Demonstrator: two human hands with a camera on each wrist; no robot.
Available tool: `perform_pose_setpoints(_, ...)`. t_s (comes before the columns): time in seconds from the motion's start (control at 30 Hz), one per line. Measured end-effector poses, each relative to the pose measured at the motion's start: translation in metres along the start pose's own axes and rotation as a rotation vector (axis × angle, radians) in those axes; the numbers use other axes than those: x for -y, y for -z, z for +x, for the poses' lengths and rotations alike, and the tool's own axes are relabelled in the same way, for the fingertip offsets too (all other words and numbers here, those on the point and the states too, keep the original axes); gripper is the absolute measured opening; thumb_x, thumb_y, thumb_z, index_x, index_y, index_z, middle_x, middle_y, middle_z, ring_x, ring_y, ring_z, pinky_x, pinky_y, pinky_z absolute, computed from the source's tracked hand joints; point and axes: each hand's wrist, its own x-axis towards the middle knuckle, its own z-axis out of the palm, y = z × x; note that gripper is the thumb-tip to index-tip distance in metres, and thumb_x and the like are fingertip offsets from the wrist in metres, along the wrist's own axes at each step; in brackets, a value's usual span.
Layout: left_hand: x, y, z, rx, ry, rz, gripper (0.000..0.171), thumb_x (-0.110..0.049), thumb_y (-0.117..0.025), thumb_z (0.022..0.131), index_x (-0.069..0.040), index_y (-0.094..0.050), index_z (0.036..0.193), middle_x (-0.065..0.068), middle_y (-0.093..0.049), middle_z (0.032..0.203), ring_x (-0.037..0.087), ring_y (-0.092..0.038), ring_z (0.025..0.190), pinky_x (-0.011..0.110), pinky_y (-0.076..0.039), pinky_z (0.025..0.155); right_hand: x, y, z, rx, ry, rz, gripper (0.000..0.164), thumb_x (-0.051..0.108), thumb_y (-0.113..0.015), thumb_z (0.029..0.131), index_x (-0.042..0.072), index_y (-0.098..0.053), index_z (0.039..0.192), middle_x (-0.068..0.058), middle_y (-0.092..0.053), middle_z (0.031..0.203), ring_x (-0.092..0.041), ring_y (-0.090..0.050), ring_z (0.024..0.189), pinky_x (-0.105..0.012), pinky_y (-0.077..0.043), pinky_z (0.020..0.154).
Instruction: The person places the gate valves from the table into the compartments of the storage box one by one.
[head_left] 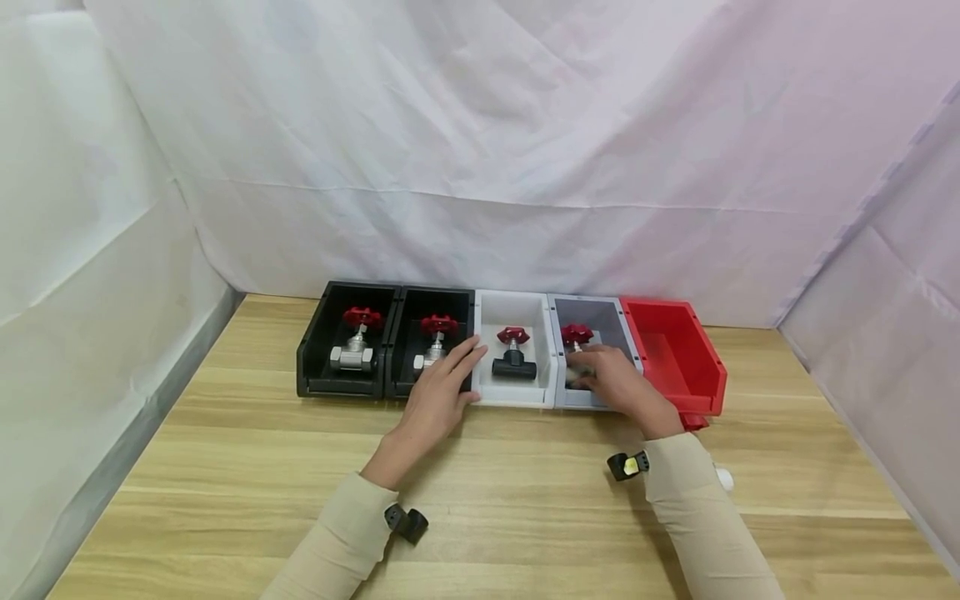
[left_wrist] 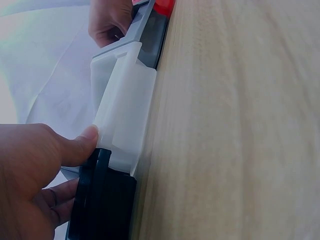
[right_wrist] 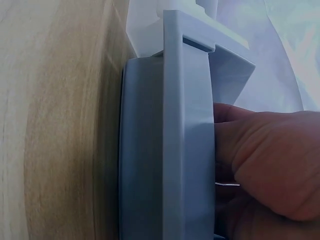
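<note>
My left hand rests on the walls where the second black bin meets the white bin. Its thumb touches the white bin's front corner in the left wrist view, with its fingers over the black bin. Inside the grey bin, my right hand grips the body of a valve with a red handwheel. The hand covers most of that valve, and the right wrist view shows the fingers behind the grey front wall. A dark-bodied valve with a red handwheel stands in the white bin.
Metal valves with red handwheels stand in the left black bin and the second black one. A red bin ends the row at right. A red piece and a white round object lie partly hidden by the right arm.
</note>
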Motion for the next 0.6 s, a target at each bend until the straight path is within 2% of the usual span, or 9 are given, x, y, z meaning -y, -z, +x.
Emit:
perform_pose_setpoints(0.27,0.000,0.001,-0.001,0.009,0.005,0.004,0.071,-0.013,-0.078,0.080,-0.012,-0.046,0.143,0.004,-0.038,0.149,0.034,-0.056,0.109,0.048,-0.043,0.092,0.004,0.004,-0.006,-0.008,0.015,-0.007,0.039,0.003,-0.075,0.081,0.005,-0.067,0.119,-0.016,-0.063,0.114,-0.033,-0.058,0.104,-0.044,-0.052,0.082)
perform_pose_setpoints(0.43,-0.001,0.001,-0.001,-0.003,0.000,0.001,0.071,-0.012,-0.079,0.078,-0.012,-0.047,0.142,0.004,-0.039,0.148,0.035,-0.056,0.108,0.049,-0.043,0.091,0.010,0.009,-0.013,-0.006,-0.029,0.024,0.045,0.005,-0.077,0.080,0.012,-0.065,0.123,-0.013,-0.060,0.120,-0.033,-0.054,0.110,-0.042,-0.054,0.079)
perform_pose_setpoints(0.6,-0.001,0.002,0.000,-0.004,0.000,-0.001,0.071,-0.011,-0.080,0.078,-0.011,-0.048,0.141,0.005,-0.039,0.148,0.036,-0.056,0.110,0.049,-0.043,0.091,0.012,0.012,-0.021,-0.032,-0.052,0.042,0.047,0.011,-0.075,0.082,0.012,-0.062,0.128,-0.015,-0.056,0.128,-0.037,-0.049,0.119,-0.047,-0.051,0.083)
